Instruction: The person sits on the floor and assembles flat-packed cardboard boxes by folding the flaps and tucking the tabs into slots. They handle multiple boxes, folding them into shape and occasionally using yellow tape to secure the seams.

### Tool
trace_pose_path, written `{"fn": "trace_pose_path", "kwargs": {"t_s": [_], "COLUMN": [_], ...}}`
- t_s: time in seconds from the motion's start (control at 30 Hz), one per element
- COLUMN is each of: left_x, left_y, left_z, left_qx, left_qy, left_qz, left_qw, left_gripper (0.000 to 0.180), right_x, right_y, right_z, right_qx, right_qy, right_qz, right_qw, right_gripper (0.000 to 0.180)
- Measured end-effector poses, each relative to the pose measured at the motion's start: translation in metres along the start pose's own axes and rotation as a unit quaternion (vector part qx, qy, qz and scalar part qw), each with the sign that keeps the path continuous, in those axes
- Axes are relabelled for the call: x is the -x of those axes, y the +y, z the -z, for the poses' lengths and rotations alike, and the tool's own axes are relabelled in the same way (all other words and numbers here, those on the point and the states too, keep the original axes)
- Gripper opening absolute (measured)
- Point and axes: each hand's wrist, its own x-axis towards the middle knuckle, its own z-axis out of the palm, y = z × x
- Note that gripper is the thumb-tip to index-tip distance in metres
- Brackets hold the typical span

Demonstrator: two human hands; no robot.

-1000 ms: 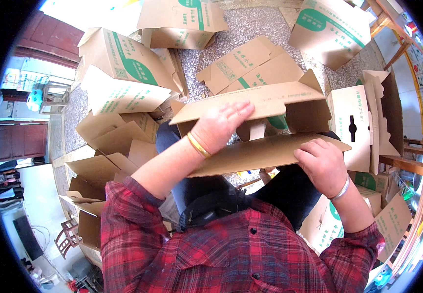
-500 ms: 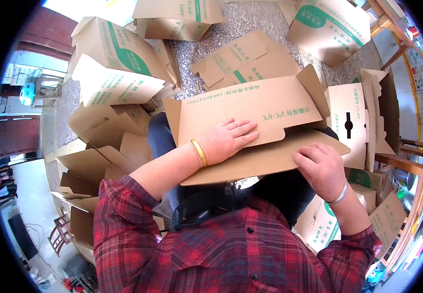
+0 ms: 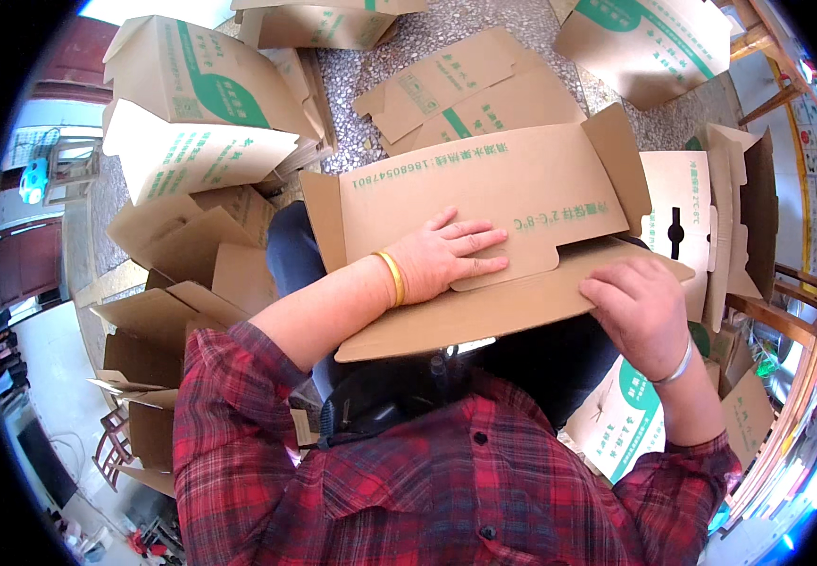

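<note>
A brown cardboard box (image 3: pixel 484 179) with green printing lies across my lap, its side flaps standing up at left and right. My left hand (image 3: pixel 441 257), with a gold bangle at the wrist, presses flat on the printed panel, fingers spread. Below that panel a long plain flap (image 3: pixel 484 316) with a curved edge reaches toward my belly. My right hand (image 3: pixel 640 307), with a silver bangle, has its fingers curled over the right part of this flap, the thumb on the near edge. A slot shows between panel and flap near the right hand.
A flat cardboard blank (image 3: pixel 475 85) lies on the speckled floor ahead. Folded boxes (image 3: pixel 210 85) stand at the left, with open boxes (image 3: pixel 158 340) below them. At the right are a white-faced box (image 3: pixel 677 231), another box (image 3: pixel 649 47) and a wooden rack (image 3: pixel 786 325).
My right hand has shifted slightly right along the flap and its fingers are more curled. The left hand stays flat on the panel. The view has shifted a little.
</note>
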Motion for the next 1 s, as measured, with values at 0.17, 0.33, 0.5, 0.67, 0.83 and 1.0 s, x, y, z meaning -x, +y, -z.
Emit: {"fn": "trace_pose_path", "kwargs": {"t_s": [0.17, 0.33, 0.5, 0.67, 0.83, 1.0], "left_x": [0.000, -0.006, 0.000, 0.005, 0.004, 0.001], "left_y": [0.002, -0.003, -0.003, 0.002, -0.004, -0.010], "left_z": [0.005, 0.011, 0.017, 0.007, 0.007, 0.003], "left_qx": [0.000, 0.001, -0.008, -0.011, -0.034, -0.022], "left_qy": [-0.001, -0.004, -0.005, 0.001, 0.005, -0.008], "left_qz": [-0.005, 0.003, -0.002, -0.006, -0.018, -0.007], "left_qw": [1.000, 1.000, 1.000, 1.000, 0.999, 1.000], "left_gripper": [0.067, 0.068, 0.069, 0.068, 0.070, 0.065], "right_x": [0.007, 0.003, 0.013, 0.022, 0.021, 0.018], "right_y": [0.000, 0.008, -0.004, -0.016, -0.022, -0.021], "right_z": [-0.003, -0.003, 0.007, 0.010, 0.010, 0.006], "right_qx": [-0.010, -0.001, -0.056, -0.090, -0.098, -0.121], "right_qy": [-0.001, 0.064, -0.052, -0.098, -0.151, -0.181], "right_qz": [0.015, 0.028, 0.008, 0.012, 0.029, 0.038], "right_qw": [1.000, 0.998, 0.997, 0.991, 0.983, 0.975], "right_gripper": [0.021, 0.021, 0.021, 0.026, 0.030, 0.036]}}
